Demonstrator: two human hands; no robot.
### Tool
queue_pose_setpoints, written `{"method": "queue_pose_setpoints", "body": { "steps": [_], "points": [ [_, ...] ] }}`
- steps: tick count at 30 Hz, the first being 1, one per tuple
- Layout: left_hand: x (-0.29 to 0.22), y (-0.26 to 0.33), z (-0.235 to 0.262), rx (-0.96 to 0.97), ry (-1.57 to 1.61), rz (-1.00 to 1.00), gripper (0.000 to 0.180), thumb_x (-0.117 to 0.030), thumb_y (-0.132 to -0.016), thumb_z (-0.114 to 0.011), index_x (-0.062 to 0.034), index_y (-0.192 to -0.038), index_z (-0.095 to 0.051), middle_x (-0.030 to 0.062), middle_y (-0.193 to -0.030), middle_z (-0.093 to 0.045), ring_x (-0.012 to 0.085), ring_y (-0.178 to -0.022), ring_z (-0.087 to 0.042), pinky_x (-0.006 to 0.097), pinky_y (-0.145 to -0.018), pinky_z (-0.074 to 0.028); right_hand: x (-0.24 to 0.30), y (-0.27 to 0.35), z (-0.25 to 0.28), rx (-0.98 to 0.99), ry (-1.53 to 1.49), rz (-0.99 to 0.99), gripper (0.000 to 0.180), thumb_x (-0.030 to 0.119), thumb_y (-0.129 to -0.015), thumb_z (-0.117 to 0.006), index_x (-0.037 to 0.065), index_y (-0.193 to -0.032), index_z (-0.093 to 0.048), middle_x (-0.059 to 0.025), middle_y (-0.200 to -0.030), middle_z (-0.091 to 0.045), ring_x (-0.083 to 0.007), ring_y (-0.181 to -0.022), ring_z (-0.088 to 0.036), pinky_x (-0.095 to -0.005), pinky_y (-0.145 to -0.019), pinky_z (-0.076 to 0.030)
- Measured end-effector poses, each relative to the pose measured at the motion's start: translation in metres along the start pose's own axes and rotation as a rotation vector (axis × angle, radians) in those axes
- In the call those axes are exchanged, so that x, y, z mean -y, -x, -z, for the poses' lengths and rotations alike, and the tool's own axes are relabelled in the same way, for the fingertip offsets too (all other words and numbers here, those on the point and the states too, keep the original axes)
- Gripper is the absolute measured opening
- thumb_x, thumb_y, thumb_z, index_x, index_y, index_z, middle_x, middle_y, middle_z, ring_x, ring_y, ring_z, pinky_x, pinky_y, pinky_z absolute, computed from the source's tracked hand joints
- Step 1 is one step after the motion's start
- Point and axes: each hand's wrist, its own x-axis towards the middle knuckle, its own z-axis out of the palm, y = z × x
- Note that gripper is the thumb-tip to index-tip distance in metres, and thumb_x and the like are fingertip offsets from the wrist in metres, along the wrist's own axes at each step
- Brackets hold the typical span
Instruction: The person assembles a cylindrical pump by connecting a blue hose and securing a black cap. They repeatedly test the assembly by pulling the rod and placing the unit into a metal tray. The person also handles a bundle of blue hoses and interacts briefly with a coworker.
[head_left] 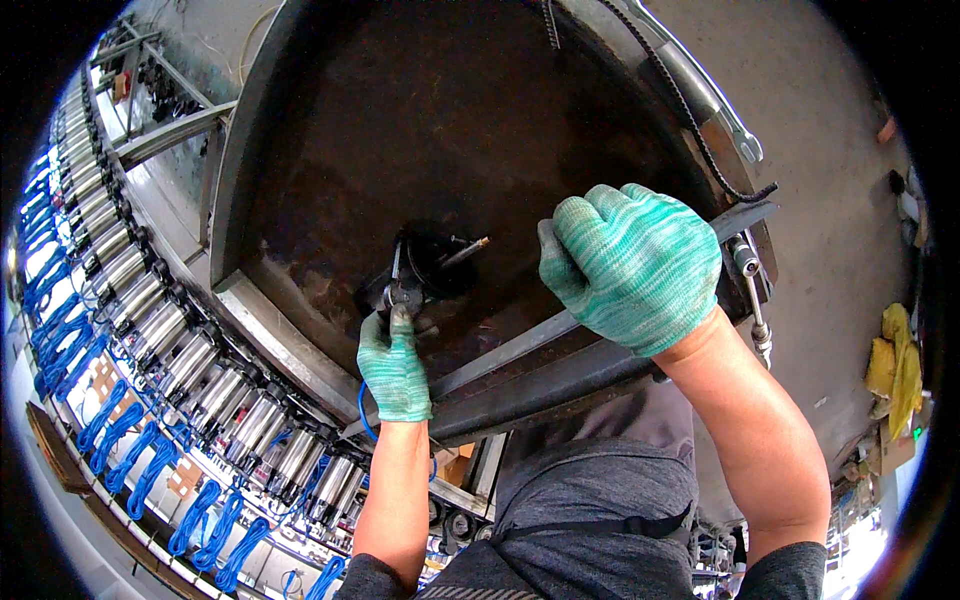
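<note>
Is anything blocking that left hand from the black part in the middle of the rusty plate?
Nothing visible does. The left hand already has its fingertips on the black fitting on the rusty plate. The right hand grips a metal bar off to the side.

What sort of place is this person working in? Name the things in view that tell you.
Most likely a factory floor or machine workshop. A curved row of metal cylinders with coiled blue hoses lines a large machine, and gloved hands, the left hand and the right hand, work at a rusty steel plate.
</note>
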Motion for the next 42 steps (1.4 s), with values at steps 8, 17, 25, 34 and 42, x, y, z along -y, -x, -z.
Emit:
{"method": "queue_pose_setpoints", "body": {
  "steps": [8, 17, 25, 34, 42],
  "points": [
    [-0.014, 0.006, -0.003, -0.013, 0.020, 0.019, 0.030, -0.024, -0.102, -0.063, 0.0014, -0.118, -0.063, 0.0073, -0.096, -0.070, 0.0128, -0.078, -0.065, 0.029, -0.072, -0.057, 0.001, 0.001, 0.000, 0.015, 0.051, 0.014, 0.016, 0.024, -0.079, -0.073, 0.014, -0.078, -0.060, -0.0052, -0.066, -0.055, -0.0241, -0.060, -0.060, -0.0372, -0.051, -0.048],
    [-0.013, 0.005, -0.002, -0.042, -0.024, -0.014, 0.032, -0.024, -0.101, -0.065, 0.0027, -0.118, -0.064, 0.0063, -0.101, -0.068, 0.0110, -0.084, -0.059, 0.028, -0.079, -0.050, 0.003, 0.000, -0.002, -0.009, 0.064, 0.021, 0.017, 0.022, -0.082, -0.071, 0.014, -0.076, -0.058, -0.0060, -0.064, -0.056, -0.0257, -0.058, -0.060, -0.0387, -0.050, -0.048],
    [0.000, -0.001, 0.003, -0.020, -0.082, -0.066, 0.030, -0.018, -0.100, -0.065, 0.0031, -0.120, -0.064, 0.0080, -0.109, -0.068, 0.0148, -0.098, -0.059, 0.031, -0.092, -0.047, 0.006, -0.002, -0.001, 0.008, 0.092, 0.017, 0.019, 0.021, -0.084, -0.070, 0.014, -0.073, -0.055, -0.0064, -0.063, -0.055, -0.0259, -0.057, -0.060, -0.0390, -0.049, -0.048],
    [0.004, -0.003, 0.003, -0.027, -0.102, -0.075, 0.029, -0.017, -0.099, -0.066, 0.0024, -0.121, -0.063, 0.0100, -0.113, -0.068, 0.0172, -0.102, -0.060, 0.032, -0.097, -0.046, 0.005, 0.000, -0.001, 0.014, 0.109, 0.006, 0.020, 0.023, -0.085, -0.070, 0.014, -0.074, -0.055, -0.0061, -0.063, -0.056, -0.0256, -0.057, -0.061, -0.0392, -0.049, -0.048],
    [0.016, -0.007, 0.006, -0.036, -0.187, -0.093, 0.038, -0.021, -0.095, -0.072, 0.0036, -0.122, -0.062, 0.0131, -0.117, -0.064, 0.0221, -0.109, -0.058, 0.034, -0.100, -0.045, 0.010, -0.007, 0.001, 0.024, 0.108, -0.004, 0.021, 0.021, -0.082, -0.071, 0.013, -0.072, -0.055, -0.0063, -0.064, -0.056, -0.0264, -0.058, -0.061, -0.0396, -0.050, -0.049]
  ]
}}
